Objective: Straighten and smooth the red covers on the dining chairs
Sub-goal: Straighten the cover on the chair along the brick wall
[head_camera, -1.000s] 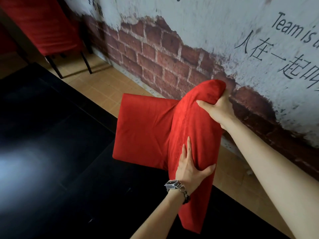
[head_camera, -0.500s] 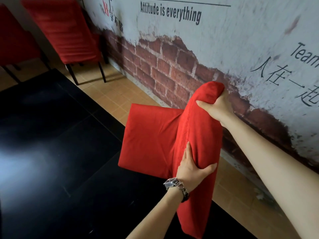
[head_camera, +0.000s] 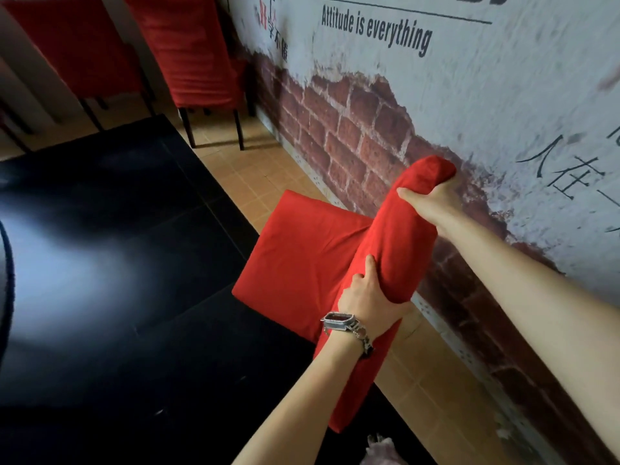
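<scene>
We see the red cover (head_camera: pixel 396 229) on the chair at 3 o'clock of the black table (head_camera: pixel 134 263), our right hand (head_camera: pixel 432 201) clasping its top, our left hand (head_camera: pixel 365 297), wristwatch (head_camera: pixel 339 322) on, gripping cloth lower down, two more covered chairs (head_camera: pixel 198 62) at 11 o'clock

**Surroundings of the Black Table**

A glossy black table (head_camera: pixel 117 263) was seen at the left, with pale glare reflected on its top. A tan tiled floor (head_camera: pixel 268 182) was laid beyond its far edge and along its right side. Past that floor, to the table's right, a wall (head_camera: pixel 503 95) was painted as peeling plaster over red brick (head_camera: pixel 352 135). The lettering "Attitude is everything" (head_camera: pixel 375 33) was set high on it. A pale perforated strip (head_camera: pixel 463 357) was run along the wall's foot.
</scene>
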Action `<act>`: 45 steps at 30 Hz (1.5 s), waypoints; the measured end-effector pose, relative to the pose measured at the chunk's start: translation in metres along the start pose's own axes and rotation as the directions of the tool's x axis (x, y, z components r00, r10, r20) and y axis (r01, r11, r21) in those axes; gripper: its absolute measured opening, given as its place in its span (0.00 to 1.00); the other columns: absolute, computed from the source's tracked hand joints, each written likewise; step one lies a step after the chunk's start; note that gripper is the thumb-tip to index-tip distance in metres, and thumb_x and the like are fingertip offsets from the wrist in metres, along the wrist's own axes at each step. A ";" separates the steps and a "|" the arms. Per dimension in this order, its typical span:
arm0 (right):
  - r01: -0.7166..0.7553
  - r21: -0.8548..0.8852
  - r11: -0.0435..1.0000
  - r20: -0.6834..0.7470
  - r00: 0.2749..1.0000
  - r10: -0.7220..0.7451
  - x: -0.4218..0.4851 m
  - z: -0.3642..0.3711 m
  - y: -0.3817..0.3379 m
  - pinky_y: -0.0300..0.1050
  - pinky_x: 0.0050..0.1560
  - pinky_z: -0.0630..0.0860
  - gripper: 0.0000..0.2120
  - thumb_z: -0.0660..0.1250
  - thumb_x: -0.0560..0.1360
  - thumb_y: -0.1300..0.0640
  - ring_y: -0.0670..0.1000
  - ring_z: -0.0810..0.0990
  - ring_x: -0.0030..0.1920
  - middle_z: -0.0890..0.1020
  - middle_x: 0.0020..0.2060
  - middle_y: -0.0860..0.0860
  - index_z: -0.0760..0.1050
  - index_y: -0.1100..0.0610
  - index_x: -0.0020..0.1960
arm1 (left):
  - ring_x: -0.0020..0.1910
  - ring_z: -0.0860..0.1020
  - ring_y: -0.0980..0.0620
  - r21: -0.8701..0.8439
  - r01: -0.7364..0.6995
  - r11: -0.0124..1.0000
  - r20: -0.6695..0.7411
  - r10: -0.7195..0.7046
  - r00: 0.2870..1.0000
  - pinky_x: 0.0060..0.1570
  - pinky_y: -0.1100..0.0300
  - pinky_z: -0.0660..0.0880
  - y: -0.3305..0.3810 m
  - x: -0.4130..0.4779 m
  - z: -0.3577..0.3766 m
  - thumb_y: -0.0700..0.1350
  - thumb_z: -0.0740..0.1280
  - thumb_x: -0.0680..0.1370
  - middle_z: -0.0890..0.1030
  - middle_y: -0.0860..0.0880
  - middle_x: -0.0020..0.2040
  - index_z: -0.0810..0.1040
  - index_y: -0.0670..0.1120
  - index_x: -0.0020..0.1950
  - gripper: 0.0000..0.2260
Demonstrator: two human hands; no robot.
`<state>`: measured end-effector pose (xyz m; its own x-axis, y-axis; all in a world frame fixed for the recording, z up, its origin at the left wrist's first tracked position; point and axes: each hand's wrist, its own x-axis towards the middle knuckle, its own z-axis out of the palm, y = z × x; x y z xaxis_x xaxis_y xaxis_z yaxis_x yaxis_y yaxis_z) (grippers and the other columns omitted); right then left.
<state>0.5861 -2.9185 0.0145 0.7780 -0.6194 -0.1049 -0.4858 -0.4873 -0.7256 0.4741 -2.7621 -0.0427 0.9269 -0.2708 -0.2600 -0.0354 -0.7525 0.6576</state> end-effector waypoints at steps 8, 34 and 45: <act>-0.016 0.143 0.990 0.054 0.998 0.008 0.038 -0.046 0.061 0.40 0.64 0.64 0.47 0.75 0.69 0.49 0.55 0.70 0.68 0.69 0.69 0.60 0.51 0.64 0.75 | 0.53 0.78 0.43 0.116 0.035 0.993 -0.093 -0.024 0.995 0.48 0.54 0.73 0.048 0.009 0.049 0.64 0.70 0.65 0.78 0.45 0.57 0.53 0.54 0.76 0.45; -0.553 0.120 0.824 0.027 0.832 0.554 -0.029 -0.093 0.179 0.59 0.61 0.73 0.49 0.73 0.67 0.39 0.65 0.73 0.63 0.68 0.66 0.65 0.56 0.70 0.71 | 0.54 0.77 0.45 0.405 -0.276 0.871 0.254 0.183 0.950 0.46 0.60 0.71 0.028 -0.008 0.064 0.62 0.69 0.67 0.78 0.48 0.61 0.55 0.59 0.76 0.41; -0.643 0.031 0.765 0.062 0.765 0.641 -0.048 -0.108 0.232 0.53 0.64 0.66 0.44 0.68 0.73 0.39 0.65 0.68 0.67 0.65 0.69 0.66 0.57 0.68 0.73 | 0.71 0.67 0.43 0.225 0.149 0.963 0.429 -0.236 0.872 0.66 0.53 0.67 0.009 -0.031 0.051 0.83 0.51 0.61 0.66 0.49 0.74 0.61 0.63 0.74 0.45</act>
<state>0.3929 -3.0686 -0.0753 0.3089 -0.7480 -0.5874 -0.8599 0.0443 -0.5086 0.4259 -2.7912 -0.0646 0.6563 -0.3165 -0.6850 0.0205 -0.9000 0.4355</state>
